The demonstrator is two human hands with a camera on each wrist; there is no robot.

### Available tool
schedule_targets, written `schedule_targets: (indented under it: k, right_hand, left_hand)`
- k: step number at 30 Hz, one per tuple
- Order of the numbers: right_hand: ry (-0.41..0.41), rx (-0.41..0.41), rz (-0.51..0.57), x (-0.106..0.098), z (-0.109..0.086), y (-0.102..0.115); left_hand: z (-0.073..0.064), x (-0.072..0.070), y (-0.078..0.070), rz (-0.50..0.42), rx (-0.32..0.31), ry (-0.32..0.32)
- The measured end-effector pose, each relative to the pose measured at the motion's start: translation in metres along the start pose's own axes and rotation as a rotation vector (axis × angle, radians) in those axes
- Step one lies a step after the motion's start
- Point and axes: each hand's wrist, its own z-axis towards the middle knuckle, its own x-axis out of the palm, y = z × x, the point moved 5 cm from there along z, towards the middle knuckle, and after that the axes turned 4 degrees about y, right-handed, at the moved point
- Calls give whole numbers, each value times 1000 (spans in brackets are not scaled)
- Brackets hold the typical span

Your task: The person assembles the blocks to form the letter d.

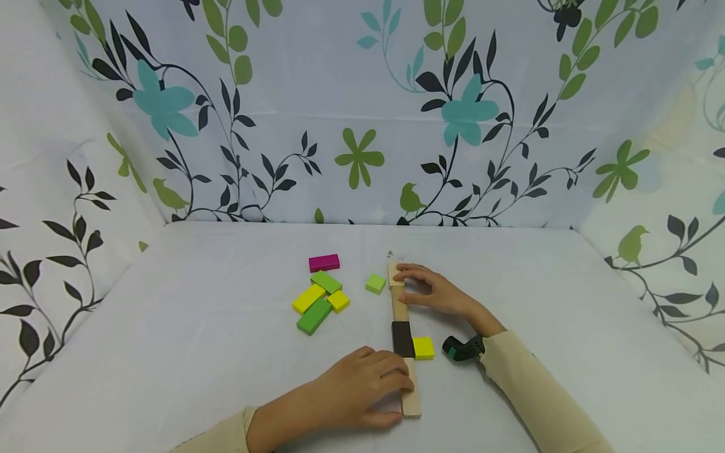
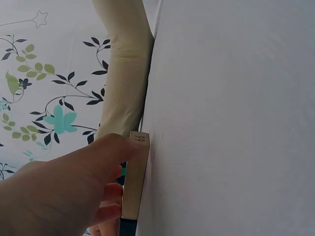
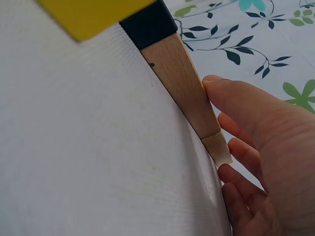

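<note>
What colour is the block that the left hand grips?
Pale wood tan; the block shows best in the left wrist view.

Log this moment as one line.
left hand: gripping near pale block | right hand: touching far pale block | yellow block: beside black block

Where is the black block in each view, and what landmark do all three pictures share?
Head: the black block sits right of centre, below mid-height, touching the yellow block.
Left wrist: the black block is at the bottom edge, left of centre, partly cut off.
Right wrist: the black block is at the top, near centre.
Shared landmark: the leaf-print cloth.
</note>
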Motion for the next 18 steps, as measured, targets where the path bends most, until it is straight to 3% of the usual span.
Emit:
schedule_targets:
  k: [9, 18]
  right_hand:
    - [-11, -11, 1, -2, 0, 3]
    - [-5, -7, 6, -2, -2, 2]
  left_hand:
    - [-1, -16, 8, 31, 26, -144]
    - [-6, -24, 31, -20, -97, -114]
